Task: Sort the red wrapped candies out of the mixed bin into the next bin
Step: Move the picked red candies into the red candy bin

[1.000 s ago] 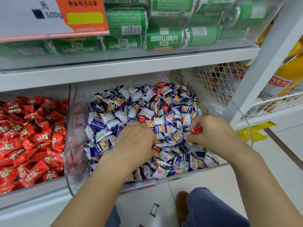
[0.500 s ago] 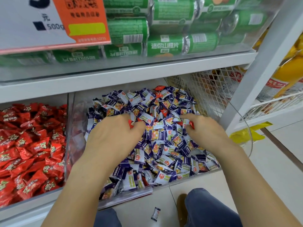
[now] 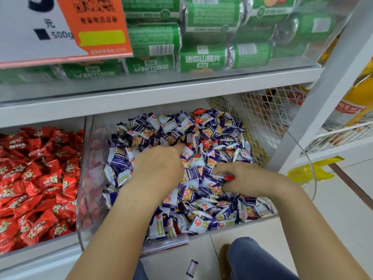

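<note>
A clear mixed bin [image 3: 88, 178] holds a heap of purple-and-white wrapped candies [image 3: 212, 201]. Two red wrapped candies show in it, one at the back [image 3: 198, 111] and one in the middle [image 3: 207, 143]. My left hand [image 3: 159, 166] lies palm down on the heap, its fingertips pushed in among the wrappers. My right hand [image 3: 248, 180] rests on the heap's right side and pinches a red candy [image 3: 229, 177] between thumb and fingers. The bin to the left [image 3: 36, 178] is full of red wrapped candies.
A shelf of green tubes [image 3: 201, 59] and a price sign [image 3: 60, 27] hang low over both bins. A white mesh basket [image 3: 252, 118] and an upright post [image 3: 323, 87] close off the right. One purple candy [image 3: 192, 268] lies on the floor by my knee [image 3: 252, 259].
My left hand has pushed farther back and right into the heap. My right hand has drawn back toward the front, still pinching the red candy.
</note>
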`<action>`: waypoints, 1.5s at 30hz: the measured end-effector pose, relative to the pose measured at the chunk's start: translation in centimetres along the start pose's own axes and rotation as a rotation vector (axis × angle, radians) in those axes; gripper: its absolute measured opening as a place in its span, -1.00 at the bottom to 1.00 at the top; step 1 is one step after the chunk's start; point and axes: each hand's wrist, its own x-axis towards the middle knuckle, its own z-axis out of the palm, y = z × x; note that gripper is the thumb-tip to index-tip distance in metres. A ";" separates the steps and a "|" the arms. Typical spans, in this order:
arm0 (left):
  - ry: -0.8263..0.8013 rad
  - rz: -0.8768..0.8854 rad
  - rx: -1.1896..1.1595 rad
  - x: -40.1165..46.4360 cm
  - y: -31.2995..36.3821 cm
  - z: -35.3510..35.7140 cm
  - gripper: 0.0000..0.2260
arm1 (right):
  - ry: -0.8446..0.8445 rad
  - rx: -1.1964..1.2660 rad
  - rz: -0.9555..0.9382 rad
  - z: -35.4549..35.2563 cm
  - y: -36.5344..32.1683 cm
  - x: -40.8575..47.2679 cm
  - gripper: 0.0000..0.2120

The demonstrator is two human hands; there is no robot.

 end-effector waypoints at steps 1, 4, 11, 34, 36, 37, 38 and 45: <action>-0.023 0.018 0.031 -0.1 0.2 0.1 -0.60 | -0.019 0.017 -0.013 -0.2 0.3 -0.3 -0.56; -0.059 0.034 0.066 -0.2 0.4 0.1 -0.69 | 0.054 0.023 0.001 -0.6 1.0 -1.3 -0.59; -0.074 0.069 -0.046 -1.4 -0.5 -0.8 -0.76 | 0.389 0.211 -0.127 -1.1 1.7 -2.0 -0.85; -0.222 0.145 -0.116 -2.6 -1.2 -0.8 -0.76 | 0.639 0.019 -0.070 -0.5 -3.5 0.0 -0.65; -0.235 0.142 -0.054 -2.6 -1.0 -0.6 -0.80 | 0.527 -0.026 -0.112 0.7 -4.6 0.8 -0.64; -0.223 0.144 -0.032 -2.6 -0.9 -0.6 -0.83 | 0.485 -0.059 -0.103 1.1 -4.8 1.1 -0.59; -0.210 0.139 -0.029 -2.7 -0.9 -0.6 -0.84 | 0.451 -0.090 -0.085 1.5 -4.9 1.3 -0.54; 0.037 -0.032 -0.190 -3.0 -2.5 -2.2 -0.83 | 0.351 -0.220 0.056 1.9 -4.4 2.3 -0.47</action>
